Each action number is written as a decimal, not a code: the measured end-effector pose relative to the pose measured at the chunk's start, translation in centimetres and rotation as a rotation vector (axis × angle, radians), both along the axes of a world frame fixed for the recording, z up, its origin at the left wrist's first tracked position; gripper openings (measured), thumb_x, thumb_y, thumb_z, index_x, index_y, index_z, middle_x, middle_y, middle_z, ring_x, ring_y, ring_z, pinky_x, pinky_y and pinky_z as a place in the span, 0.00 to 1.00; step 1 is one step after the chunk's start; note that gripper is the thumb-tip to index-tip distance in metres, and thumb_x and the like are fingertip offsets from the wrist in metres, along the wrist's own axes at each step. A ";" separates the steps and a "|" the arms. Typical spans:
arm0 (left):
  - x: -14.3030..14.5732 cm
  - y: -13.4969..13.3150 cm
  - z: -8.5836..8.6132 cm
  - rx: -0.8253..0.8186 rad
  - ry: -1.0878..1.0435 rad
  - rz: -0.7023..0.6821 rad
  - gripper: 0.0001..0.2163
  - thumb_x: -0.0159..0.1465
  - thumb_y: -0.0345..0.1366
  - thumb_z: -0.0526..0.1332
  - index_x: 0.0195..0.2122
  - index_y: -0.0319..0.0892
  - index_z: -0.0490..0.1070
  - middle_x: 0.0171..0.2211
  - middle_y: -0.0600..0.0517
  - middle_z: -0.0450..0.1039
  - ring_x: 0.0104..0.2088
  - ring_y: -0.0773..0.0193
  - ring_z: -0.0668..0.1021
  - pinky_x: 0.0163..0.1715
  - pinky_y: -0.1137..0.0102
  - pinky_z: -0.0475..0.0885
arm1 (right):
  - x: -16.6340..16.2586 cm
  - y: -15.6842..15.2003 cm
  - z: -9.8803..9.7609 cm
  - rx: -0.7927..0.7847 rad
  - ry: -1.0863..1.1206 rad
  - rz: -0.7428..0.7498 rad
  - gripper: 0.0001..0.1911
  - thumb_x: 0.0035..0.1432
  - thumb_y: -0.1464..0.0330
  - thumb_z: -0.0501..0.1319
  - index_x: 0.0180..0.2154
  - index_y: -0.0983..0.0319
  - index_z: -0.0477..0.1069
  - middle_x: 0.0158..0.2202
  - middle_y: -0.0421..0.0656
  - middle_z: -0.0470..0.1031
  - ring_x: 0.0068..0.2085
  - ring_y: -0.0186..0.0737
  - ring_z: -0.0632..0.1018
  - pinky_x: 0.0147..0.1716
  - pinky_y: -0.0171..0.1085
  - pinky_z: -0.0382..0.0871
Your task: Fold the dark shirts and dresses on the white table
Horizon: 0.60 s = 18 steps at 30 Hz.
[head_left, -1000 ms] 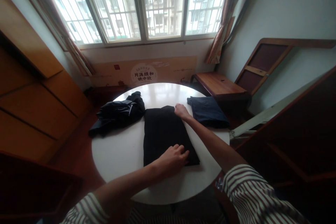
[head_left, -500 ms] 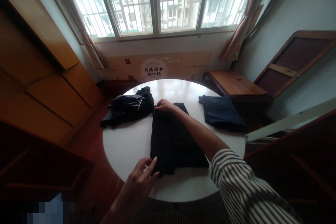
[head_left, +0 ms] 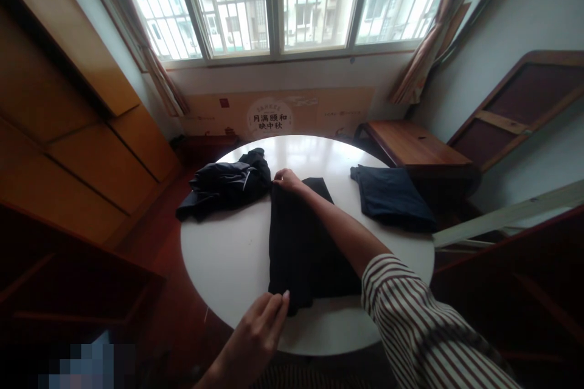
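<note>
A black garment (head_left: 298, 243) lies folded lengthwise in the middle of a round white table (head_left: 228, 255). My right hand (head_left: 286, 180) reaches across it and is closed on its far left corner. My left hand (head_left: 260, 331) sits at the near left corner, fingers together and pinching the cloth's edge. A striped sleeve covers my right upper arm.
A crumpled dark garment (head_left: 225, 185) lies at the table's far left, close to my right hand. A folded navy garment (head_left: 392, 197) sits at the far right edge. A wooden bench (head_left: 410, 146) stands beyond it, wooden cabinets (head_left: 82, 152) on the left, a window behind.
My right hand moved from the cloth's far right corner to its far left corner. My left hand shifted from the near right part to the near left corner. The view shifted too.
</note>
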<state>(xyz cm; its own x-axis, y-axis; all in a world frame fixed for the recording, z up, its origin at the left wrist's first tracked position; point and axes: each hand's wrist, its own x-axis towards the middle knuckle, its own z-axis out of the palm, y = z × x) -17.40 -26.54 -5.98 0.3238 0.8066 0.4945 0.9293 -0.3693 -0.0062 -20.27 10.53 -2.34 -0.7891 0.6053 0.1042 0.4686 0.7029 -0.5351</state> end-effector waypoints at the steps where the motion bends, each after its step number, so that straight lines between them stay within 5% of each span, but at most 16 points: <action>1: 0.0 -0.1 0.0 -0.004 0.026 -0.019 0.21 0.66 0.18 0.47 0.60 0.26 0.61 0.41 0.39 0.73 0.40 0.58 0.76 0.40 0.64 0.77 | -0.1 -0.2 -0.1 0.016 -0.002 -0.001 0.07 0.60 0.73 0.63 0.37 0.66 0.80 0.39 0.48 0.81 0.39 0.37 0.79 0.40 0.29 0.69; 6: -0.2 1.2 1.6 -0.058 -0.064 -0.032 0.14 0.68 0.24 0.52 0.52 0.30 0.68 0.36 0.43 0.72 0.36 0.59 0.75 0.38 0.63 0.76 | 1.5 -1.3 0.7 0.115 -0.012 -0.037 0.09 0.62 0.68 0.62 0.42 0.62 0.79 0.45 0.48 0.78 0.45 0.40 0.78 0.46 0.32 0.68; 12: 1.5 5.3 4.3 -0.187 0.038 -0.113 0.20 0.68 0.40 0.57 0.57 0.32 0.65 0.41 0.42 0.72 0.40 0.55 0.73 0.39 0.60 0.73 | 9.3 1.5 2.3 0.161 -0.113 -0.305 0.19 0.60 0.60 0.64 0.44 0.69 0.77 0.48 0.58 0.75 0.50 0.52 0.75 0.51 0.42 0.67; 18: 4.1 8.6 3.7 -0.334 0.316 -0.187 0.11 0.66 0.26 0.54 0.47 0.32 0.71 0.37 0.44 0.70 0.36 0.57 0.73 0.35 0.63 0.68 | 14.1 3.6 1.8 0.078 -0.162 -0.317 0.14 0.62 0.62 0.63 0.38 0.67 0.80 0.36 0.48 0.81 0.38 0.40 0.79 0.39 0.31 0.69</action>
<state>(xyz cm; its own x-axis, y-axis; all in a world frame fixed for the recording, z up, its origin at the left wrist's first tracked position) -13.34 -17.98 -2.24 0.5704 0.8180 0.0734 0.8187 -0.5592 -0.1301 -6.19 14.09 -0.51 -0.5736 0.8177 0.0488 0.7440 0.5450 -0.3866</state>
